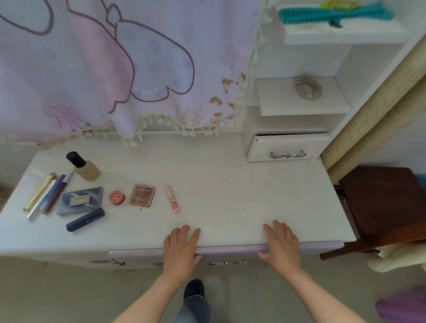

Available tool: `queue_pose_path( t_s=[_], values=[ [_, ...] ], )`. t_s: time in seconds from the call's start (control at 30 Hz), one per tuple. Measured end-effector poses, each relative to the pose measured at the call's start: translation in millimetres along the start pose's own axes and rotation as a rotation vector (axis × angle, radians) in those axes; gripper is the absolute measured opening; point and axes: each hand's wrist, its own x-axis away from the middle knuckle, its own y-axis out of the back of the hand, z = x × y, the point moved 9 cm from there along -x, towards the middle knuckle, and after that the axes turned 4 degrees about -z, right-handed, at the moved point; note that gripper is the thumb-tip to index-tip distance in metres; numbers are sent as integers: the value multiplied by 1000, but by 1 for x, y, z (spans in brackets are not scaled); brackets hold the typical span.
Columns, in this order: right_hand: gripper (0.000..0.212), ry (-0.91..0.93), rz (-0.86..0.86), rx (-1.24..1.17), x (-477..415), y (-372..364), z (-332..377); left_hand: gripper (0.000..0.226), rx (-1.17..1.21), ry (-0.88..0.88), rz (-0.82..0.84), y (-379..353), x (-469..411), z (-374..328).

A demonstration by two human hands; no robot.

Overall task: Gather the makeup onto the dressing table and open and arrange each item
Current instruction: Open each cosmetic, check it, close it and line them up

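Makeup lies on the left half of the white dressing table [219,166]: a foundation bottle [85,168] with a black cap, several slim tubes [46,194], a blue palette [80,200], a navy tube [85,219], a small red pot [117,198], a brown compact [142,194] and a pink lipstick [172,199]. All look closed. My left hand [180,249] and my right hand [281,244] rest flat on the table's front edge, fingers straight, either side of the drawer handle [227,262].
A pink and lilac curtain [91,69] hangs over the table's back. A small drawer box [287,142], slightly open, stands at the back right, with shelves holding a scrunchie [308,87] and a teal brush [335,15]. A brown chair [386,201] is at the right.
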Motion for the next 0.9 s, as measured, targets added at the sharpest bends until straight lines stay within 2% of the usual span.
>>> queue_pose_path(
  t_s=[0.13,0.27,0.5,0.63,0.73,0.9],
  values=[
    [76,-15,121,-14,7,8,6,63,-4,35,-28,22,4,9],
    [72,55,78,-85,12,37,32,57,171,217,-130,60,25,27],
    [55,392,-81,-182,28,93,147,56,262,526,-408,132,115,102],
    [53,517,-96,-250,55,103,209,52,180,632,-400,151,171,155],
    [65,575,-101,-262,74,107,252,47,184,712,-436,160,205,197],
    [57,605,-159,-224,82,116,321,41,252,748,-503,178,228,259]
  ],
)
